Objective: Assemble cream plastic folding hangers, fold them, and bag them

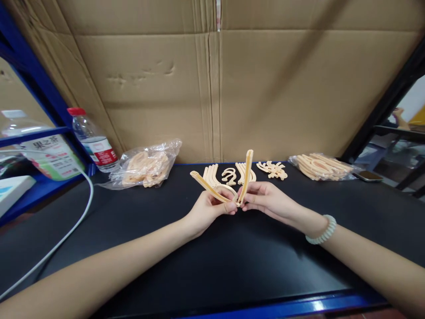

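My left hand (206, 209) is closed on a long curved wooden strip (203, 181) that slants up to the left. A thin wooden arc (232, 191) shows beside its fingers. My right hand (270, 201) pinches another long wooden strip (247, 173), which stands nearly upright. The lower ends of both strips come together between my fingertips, above the black table; whether they are joined I cannot tell. Behind the hands lie a row of curved wooden strips (210, 173), a second group of strips (241, 169), a curled wooden piece (229, 175) and a pile of small wooden pieces (272, 170).
Clear bags of wooden parts lie at the left (146, 166) and right (323, 166). A red-capped bottle (99, 148) stands by the blue shelf frame (49, 84). A white cable (78, 226) crosses the table's left side. A phone (369, 176) lies right; cardboard (152, 97) walls the back.
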Action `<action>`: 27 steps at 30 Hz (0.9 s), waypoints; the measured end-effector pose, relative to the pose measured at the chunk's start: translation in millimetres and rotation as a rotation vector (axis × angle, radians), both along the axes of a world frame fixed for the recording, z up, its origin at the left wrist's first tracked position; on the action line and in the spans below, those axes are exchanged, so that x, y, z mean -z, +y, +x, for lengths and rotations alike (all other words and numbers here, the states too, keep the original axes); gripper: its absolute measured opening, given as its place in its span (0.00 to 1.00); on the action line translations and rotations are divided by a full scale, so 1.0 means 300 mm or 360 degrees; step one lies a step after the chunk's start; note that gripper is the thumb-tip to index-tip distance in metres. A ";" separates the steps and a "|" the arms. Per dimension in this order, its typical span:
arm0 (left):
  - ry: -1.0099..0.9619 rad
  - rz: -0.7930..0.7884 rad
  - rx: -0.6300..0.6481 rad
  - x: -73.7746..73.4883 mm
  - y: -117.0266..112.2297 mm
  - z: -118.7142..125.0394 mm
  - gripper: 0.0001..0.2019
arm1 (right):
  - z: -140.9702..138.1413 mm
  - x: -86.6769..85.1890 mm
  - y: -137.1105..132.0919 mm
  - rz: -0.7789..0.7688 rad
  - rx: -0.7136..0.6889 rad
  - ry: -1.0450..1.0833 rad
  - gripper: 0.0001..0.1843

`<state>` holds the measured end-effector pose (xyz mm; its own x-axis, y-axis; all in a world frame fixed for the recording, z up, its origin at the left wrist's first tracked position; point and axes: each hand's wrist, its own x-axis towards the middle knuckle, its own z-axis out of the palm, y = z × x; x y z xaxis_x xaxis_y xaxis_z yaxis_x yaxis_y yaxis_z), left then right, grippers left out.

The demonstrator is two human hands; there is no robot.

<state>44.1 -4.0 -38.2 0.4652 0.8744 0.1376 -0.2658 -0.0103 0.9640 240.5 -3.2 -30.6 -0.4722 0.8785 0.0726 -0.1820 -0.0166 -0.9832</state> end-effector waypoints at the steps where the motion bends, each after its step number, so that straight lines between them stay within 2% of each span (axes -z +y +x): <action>1: 0.0006 0.0014 -0.0002 -0.001 -0.001 0.001 0.12 | 0.001 -0.001 -0.003 0.0008 -0.0002 -0.0014 0.15; 6: 0.0039 0.0102 0.0008 -0.005 -0.015 0.004 0.10 | -0.013 0.006 -0.019 0.0122 -0.0007 -0.0002 0.14; 11: -0.0004 0.0107 -0.0098 -0.005 -0.047 0.005 0.09 | -0.035 0.009 -0.039 0.0264 0.0021 0.0001 0.13; 20: -0.0102 -0.0065 -0.0353 0.000 -0.069 0.015 0.13 | -0.068 0.011 -0.072 0.0456 0.0305 -0.0035 0.13; 27: -0.0083 -0.0100 -0.0395 0.004 -0.071 0.022 0.16 | -0.085 0.026 -0.070 0.0366 0.0440 -0.0041 0.16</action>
